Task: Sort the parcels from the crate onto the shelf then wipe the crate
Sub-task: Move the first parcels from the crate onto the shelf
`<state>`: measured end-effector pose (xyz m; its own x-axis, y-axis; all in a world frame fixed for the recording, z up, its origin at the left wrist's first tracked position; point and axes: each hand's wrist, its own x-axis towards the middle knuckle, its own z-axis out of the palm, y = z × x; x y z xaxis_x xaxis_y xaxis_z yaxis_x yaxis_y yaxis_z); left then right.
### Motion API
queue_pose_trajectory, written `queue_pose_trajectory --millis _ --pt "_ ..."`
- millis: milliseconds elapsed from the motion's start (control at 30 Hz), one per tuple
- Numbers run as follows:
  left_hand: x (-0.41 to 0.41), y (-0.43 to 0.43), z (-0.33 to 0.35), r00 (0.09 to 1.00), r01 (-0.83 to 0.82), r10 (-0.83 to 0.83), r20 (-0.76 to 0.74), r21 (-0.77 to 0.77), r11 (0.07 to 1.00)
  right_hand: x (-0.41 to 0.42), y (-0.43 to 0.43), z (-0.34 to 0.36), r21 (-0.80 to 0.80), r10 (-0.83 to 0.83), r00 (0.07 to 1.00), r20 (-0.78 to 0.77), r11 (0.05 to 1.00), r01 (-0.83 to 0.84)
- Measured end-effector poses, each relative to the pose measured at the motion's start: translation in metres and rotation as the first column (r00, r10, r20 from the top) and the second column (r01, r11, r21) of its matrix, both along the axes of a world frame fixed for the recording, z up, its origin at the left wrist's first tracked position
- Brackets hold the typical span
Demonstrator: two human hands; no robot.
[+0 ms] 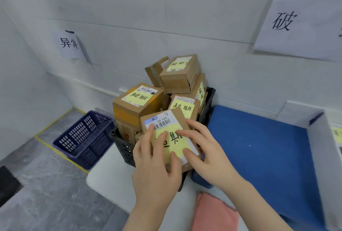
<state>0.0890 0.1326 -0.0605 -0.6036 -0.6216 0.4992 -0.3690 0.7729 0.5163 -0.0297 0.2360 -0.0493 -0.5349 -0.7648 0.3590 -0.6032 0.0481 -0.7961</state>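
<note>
I face a white panelled wall [129, 18] with two paper signs [69, 44] taped up; grey marbled floor [46, 193] with yellow tape lines [55, 119] lies left.

A white table [109, 180] carries a black crate [125, 149] at its far edge. A blue mat [259, 147] lies right of it, with a pink cloth [214, 214] at the near edge.
</note>
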Motion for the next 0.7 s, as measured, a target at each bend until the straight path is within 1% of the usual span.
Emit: queue_pose_trajectory --millis 167,300,400,500,600,700 --pt "0.003 0.006 0.016 0.994 0.005 0.000 0.106 -0.039 0.999 0.012 0.006 0.001 -0.016 -0.026 0.994 0.108 0.999 0.028" --pt "0.002 0.010 0.028 0.994 0.053 -0.045 0.101 -0.076 0.996 0.016 0.015 0.010 -0.068 -0.060 0.994 0.093 0.996 0.066" --pt "-0.007 0.023 0.039 0.989 0.142 -0.135 0.064 -0.119 0.983 0.013 0.036 0.020 -0.096 -0.143 0.988 0.063 0.984 0.148" --pt "-0.027 0.045 0.049 0.968 0.252 -0.252 0.009 -0.124 0.960 0.007 0.067 0.028 -0.136 -0.252 0.966 0.051 0.957 0.257" --pt "-0.051 0.072 0.056 0.915 0.393 -0.401 -0.036 -0.137 0.909 0.001 0.105 0.035 -0.151 -0.362 0.929 0.071 0.917 0.369" --pt "-0.072 0.107 0.061 0.837 0.531 -0.542 -0.074 -0.126 0.838 -0.001 0.149 0.040 -0.163 -0.475 0.877 0.068 0.862 0.479"
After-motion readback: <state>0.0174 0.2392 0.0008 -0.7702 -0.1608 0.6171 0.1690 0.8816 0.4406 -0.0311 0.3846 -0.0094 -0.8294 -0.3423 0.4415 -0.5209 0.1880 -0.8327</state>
